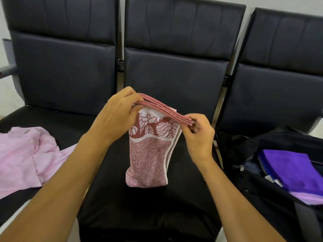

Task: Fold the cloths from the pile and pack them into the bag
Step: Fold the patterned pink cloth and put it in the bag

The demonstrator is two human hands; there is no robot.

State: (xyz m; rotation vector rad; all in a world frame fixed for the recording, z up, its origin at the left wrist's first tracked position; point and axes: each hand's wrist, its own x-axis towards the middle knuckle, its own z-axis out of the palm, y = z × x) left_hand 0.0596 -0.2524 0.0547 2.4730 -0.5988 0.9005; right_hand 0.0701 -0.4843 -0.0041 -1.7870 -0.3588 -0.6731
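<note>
A pink and white patterned towel (148, 154), folded into several layers, hangs above the middle black seat (139, 206). My left hand (117, 117) pinches its top edge at the left corner. My right hand (199, 131) pinches the same stacked edge at the right corner. The towel's bottom touches the seat. A light pink cloth (26, 158) lies crumpled on the left seat. On the right seat an open black bag (272, 194) holds a folded purple cloth (293, 170) over a lilac one (309, 197).
Three black padded chairs stand in a row with tall backrests (174, 49). A grey armrest (7, 69) sticks out at the far left. Metal frame gaps separate the seats.
</note>
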